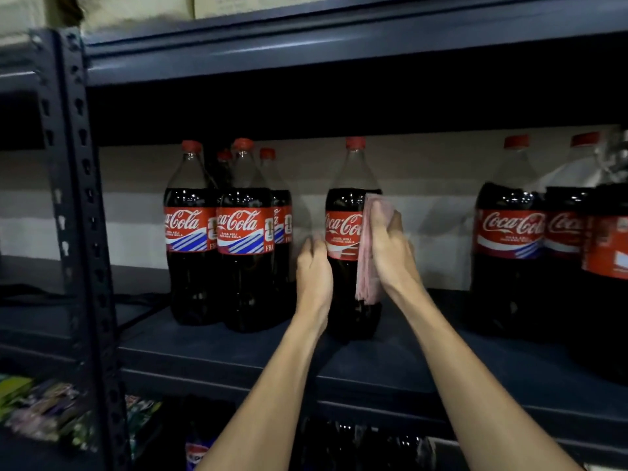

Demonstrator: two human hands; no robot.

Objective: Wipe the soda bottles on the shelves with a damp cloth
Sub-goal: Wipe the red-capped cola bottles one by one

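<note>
A tall cola bottle [346, 229] with a red cap and red label stands alone in the middle of the dark shelf [238, 355]. My left hand [314, 270] grips its left side at label height. My right hand [390, 246] presses a folded pink cloth [367, 263] against the bottle's right side, fingers curled over the cloth. To the left stands a group of several cola bottles [244, 232]. Further cola bottles [509, 232] stand at the right, some wrapped in clear plastic.
A dark perforated metal upright [81, 212] runs down the left. The shelf above [339, 52] carries cardboard boxes. On the shelf below lie more dark bottles [360, 443], and colourful packets [47, 413] sit at the lower left.
</note>
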